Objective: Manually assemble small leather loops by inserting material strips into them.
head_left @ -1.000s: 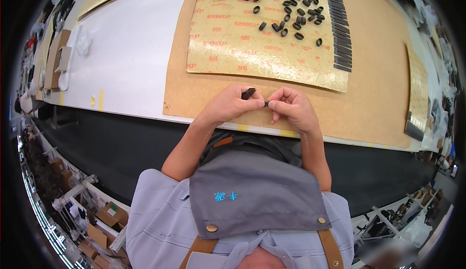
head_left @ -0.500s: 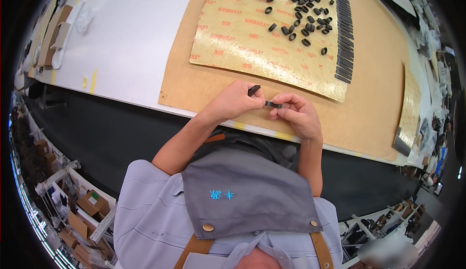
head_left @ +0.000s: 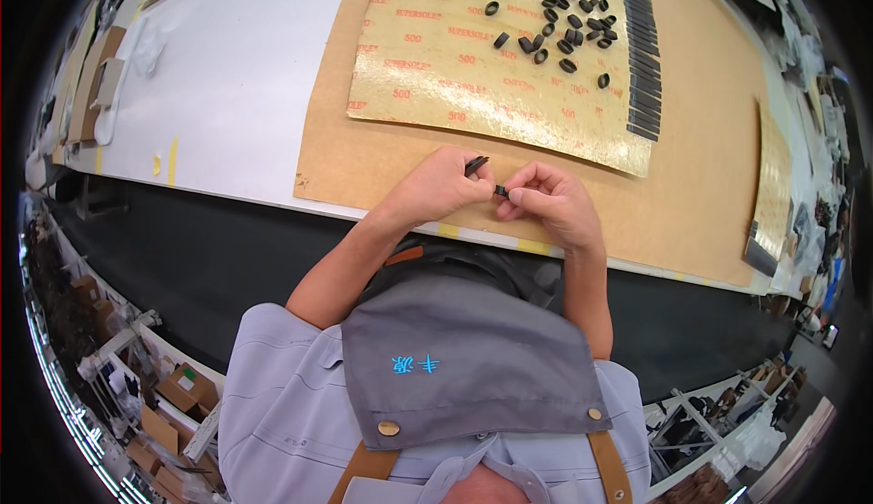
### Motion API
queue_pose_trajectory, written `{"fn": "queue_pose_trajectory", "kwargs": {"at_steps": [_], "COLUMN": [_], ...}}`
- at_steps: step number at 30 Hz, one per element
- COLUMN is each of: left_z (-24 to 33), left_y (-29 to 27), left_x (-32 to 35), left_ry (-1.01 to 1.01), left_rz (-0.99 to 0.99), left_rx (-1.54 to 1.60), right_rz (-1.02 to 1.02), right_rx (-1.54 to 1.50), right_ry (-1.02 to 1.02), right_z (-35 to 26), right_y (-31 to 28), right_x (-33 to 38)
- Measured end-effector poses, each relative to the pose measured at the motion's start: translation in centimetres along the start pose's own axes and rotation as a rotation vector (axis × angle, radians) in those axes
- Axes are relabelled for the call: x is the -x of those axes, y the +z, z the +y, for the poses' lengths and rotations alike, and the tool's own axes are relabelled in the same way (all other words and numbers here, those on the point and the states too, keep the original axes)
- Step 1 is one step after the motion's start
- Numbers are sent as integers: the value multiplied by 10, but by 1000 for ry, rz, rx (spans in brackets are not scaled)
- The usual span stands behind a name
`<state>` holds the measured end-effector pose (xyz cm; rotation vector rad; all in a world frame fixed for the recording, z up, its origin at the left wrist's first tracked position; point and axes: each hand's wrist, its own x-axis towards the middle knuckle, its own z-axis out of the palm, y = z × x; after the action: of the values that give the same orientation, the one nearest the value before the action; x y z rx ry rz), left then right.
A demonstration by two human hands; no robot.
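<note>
My left hand (head_left: 441,186) is closed, thumb and fingertips pinched together. A dark, narrow strip-like piece (head_left: 476,165) sticks up out of its grip; the rest of it is hidden in the palm. Between the two hands a small black strip (head_left: 501,191) shows, its near end at the left fingertips. My right hand (head_left: 556,206) pinches the other end, thumb against index finger, the remaining fingers curled. Both hands hover over the near edge of the tan board (head_left: 341,172). Whether the strip is bent into a loop cannot be made out.
Beyond my hands lies a shiny yellowish sheet (head_left: 409,95) with many small black loops (head_left: 568,65) scattered on it. A row of black strips (head_left: 644,90) lines its right edge. Another such sheet (head_left: 769,186) lies far right. Cardboard pieces (head_left: 98,86) stand on the white table (head_left: 227,77).
My right hand has come slightly closer to the left, and less of the black strip shows between them. The view has shifted a little, so the sheet and loops sit higher.
</note>
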<state>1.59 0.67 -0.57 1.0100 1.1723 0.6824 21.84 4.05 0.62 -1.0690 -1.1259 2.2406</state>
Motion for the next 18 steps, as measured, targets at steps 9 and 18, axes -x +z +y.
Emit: {"fn": "queue_pose_trajectory", "kwargs": {"at_steps": [9, 18], "left_z": [3, 3], "left_y": [2, 2], "left_x": [2, 0], "left_ry": [-46, -20], "left_rz": [8, 22], "left_rx": [-15, -13], "right_rz": [111, 125], "right_rx": [27, 26], "right_ry": [-88, -90], "right_z": [12, 12], "right_y": [8, 8], "right_x": [-3, -5]}}
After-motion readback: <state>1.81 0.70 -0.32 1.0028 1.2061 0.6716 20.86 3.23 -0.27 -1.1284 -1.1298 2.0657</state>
